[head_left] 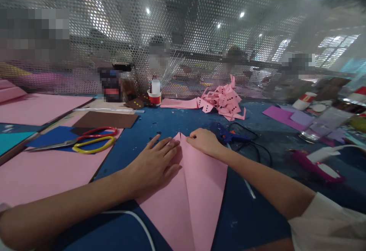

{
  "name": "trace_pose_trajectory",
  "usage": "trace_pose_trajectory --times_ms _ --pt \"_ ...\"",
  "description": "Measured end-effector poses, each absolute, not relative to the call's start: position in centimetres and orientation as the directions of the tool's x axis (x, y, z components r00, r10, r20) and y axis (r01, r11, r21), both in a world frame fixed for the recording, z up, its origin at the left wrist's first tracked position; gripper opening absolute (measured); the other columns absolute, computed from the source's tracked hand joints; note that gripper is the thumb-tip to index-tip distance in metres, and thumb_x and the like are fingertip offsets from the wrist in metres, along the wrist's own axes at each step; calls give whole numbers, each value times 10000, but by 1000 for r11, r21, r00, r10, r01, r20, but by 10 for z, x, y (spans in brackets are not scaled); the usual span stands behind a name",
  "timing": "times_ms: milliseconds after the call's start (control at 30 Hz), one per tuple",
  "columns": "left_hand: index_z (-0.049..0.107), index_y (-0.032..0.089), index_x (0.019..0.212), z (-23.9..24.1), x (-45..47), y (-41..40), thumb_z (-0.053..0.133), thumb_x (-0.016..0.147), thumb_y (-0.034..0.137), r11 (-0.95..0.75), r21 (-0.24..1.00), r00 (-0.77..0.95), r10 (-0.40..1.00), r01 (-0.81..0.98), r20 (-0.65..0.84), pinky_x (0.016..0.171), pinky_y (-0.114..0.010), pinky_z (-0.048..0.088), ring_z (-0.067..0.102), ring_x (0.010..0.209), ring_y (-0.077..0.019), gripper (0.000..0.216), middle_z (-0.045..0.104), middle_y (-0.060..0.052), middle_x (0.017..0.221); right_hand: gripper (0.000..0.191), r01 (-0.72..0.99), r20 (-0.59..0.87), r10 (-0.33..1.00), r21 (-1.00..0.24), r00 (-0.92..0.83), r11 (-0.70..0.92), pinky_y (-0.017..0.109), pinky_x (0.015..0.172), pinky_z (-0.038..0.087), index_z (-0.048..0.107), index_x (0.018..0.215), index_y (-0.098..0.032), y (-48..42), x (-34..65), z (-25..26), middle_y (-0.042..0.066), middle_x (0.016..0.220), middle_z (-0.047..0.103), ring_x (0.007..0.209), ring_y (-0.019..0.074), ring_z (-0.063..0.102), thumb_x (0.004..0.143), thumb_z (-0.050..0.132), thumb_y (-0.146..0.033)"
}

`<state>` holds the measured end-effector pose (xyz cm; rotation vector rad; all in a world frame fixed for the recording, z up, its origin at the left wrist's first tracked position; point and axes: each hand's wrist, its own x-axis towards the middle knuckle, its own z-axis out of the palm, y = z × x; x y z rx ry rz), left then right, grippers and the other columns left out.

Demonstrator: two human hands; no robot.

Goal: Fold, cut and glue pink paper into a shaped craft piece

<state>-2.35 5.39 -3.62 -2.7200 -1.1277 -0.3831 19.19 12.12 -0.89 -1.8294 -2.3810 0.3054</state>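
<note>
While the left hand (156,161) presses flat with its fingers loosely spread, the right hand (204,141) curls at the upper right edge of a folded pink sheet (206,190); whether it pinches the paper cannot be told. The sheet lies on a blue table (248,220) before the person, its point facing away. Scissors (77,140) rest at left, a blue glue gun (236,137) near the right forearm, pink paper cutouts (224,100) beyond.

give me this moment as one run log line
left hand: resting on folded pink paper | right hand: curled, on paper near its tip | scissors: on blue sheet | blue glue gun: right of paper
</note>
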Motion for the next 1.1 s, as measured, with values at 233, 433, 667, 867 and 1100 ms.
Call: trace_pose_trajectory --times_ms 233,433,667,867,1100 --pt "479 185 1455 -34 -23 53 394 1020 486 -698 -52 682 678 714 273 1211 -535 169 412 1419 -313 536 493 -88 1532 298 941 -25 967 -237 -254 241 266 540 255 685 676 -202 121 192 -9 44 716 680 660 161 576 854 500 -352" --pt "490 205 1438 -31 -22 51 401 1010 516 -688 -18 669 699 726 250 1210 -538 160 412 1417 -310 537 504 -76 1525 348 933 -10 961 -244 -275 265 274 526 234 611 605 -190 121 191 -9 35 626 616 593 145 520 871 475 -367" --pt "523 181 1397 -24 -21 45 445 1002 473 -691 3 669 700 722 248 1224 -534 142 382 1439 -298 497 523 -83 1507 368 926 -1 965 -282 -263 252 277 532 224 547 568 -197 122 192 -14 5 586 543 570 137 464 876 479 -387" --pt "541 161 1383 -24 -20 42 415 1014 488 -699 -8 680 694 716 237 1218 -551 141 387 1437 -309 509 531 -96 1498 374 912 34 965 -320 -259 256 280 529 199 465 536 -189 120 192 -15 -14 544 456 532 118 387 861 483 -372" --pt "543 181 1372 -28 -19 43 431 1013 478 -696 -21 676 689 718 260 1228 -524 132 405 1428 -291 479 538 -76 1494 335 923 12 969 -300 -248 240 277 525 206 480 529 -194 121 191 -11 -10 529 442 530 125 381 824 504 -349"
